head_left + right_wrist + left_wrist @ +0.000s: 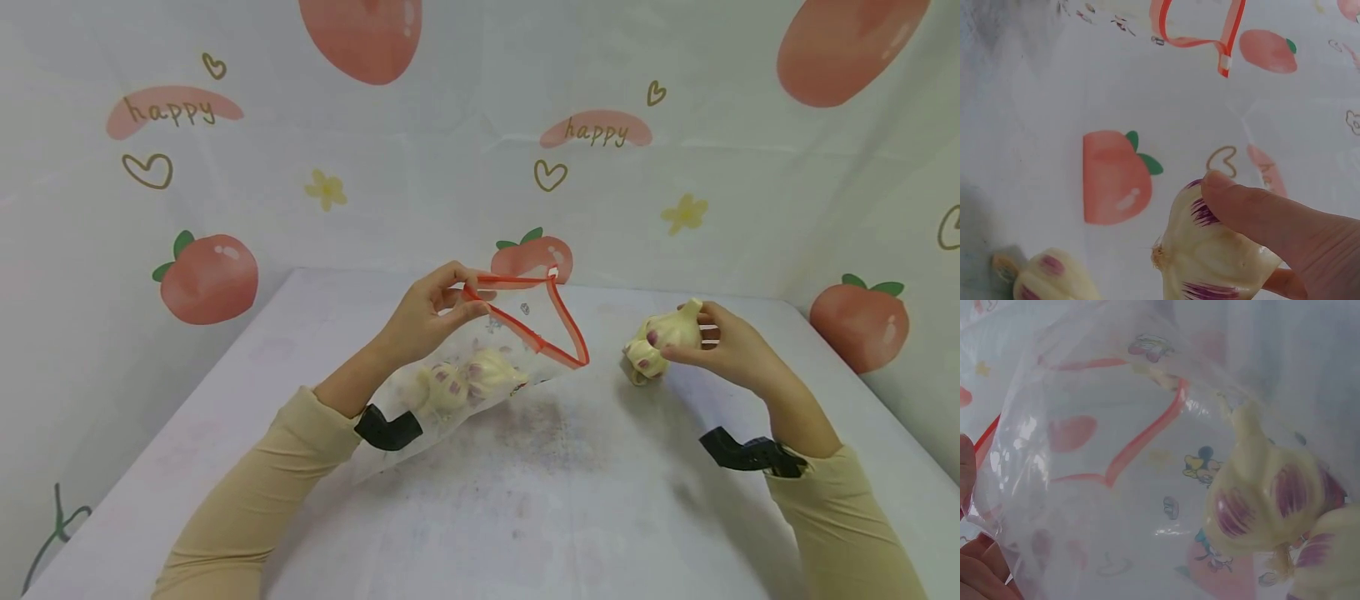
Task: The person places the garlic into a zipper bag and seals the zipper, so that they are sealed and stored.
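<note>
My left hand (pixel 438 312) pinches the red-edged rim of a clear zip bag (pixel 517 333), whose mouth gapes toward the right. Inside the bag lie garlic bulbs (pixel 491 372), white with purple streaks; the left wrist view shows one garlic bulb (pixel 1266 494) close up through the plastic. To the right, my right hand (pixel 731 346) grips another garlic bulb (pixel 675 327), thumb and fingers round it, and the right wrist view shows the thumb (pixel 1254 203) on its side. One more garlic bulb (pixel 643 360) sits on the table just below and left of the held one.
A white-covered table (pixel 570 517) with dark smudges spreads under both hands. Behind it hangs a white cloth (pixel 450 167) printed with fruit, hearts and flowers. Black straps (pixel 388 427) are on both wrists.
</note>
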Motion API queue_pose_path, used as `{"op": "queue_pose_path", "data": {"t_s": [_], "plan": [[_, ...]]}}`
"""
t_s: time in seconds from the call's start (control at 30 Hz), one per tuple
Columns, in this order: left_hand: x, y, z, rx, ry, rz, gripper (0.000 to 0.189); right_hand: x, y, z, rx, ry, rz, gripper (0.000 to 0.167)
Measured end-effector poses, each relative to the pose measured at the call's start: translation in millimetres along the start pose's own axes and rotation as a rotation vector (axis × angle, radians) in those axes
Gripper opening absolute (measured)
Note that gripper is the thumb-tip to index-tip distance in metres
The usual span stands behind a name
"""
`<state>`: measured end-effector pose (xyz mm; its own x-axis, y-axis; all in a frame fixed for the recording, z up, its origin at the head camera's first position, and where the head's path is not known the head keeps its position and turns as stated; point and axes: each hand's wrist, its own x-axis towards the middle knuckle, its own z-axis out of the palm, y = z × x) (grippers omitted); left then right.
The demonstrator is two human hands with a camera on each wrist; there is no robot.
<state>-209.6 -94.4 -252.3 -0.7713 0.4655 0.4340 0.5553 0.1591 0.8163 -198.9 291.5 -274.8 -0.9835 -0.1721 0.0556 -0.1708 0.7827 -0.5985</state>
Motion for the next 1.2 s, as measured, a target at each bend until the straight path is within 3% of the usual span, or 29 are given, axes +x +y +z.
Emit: {"op": "queue_pose_path", "data": {"t_s": [1.2], "plan": [[-0.2, -0.2, 0.3, -0.019, 0.008, -0.014, 0.018, 5.5, -53.0, 8.2, 0.03, 0.058, -0.141, 0.068]]}}
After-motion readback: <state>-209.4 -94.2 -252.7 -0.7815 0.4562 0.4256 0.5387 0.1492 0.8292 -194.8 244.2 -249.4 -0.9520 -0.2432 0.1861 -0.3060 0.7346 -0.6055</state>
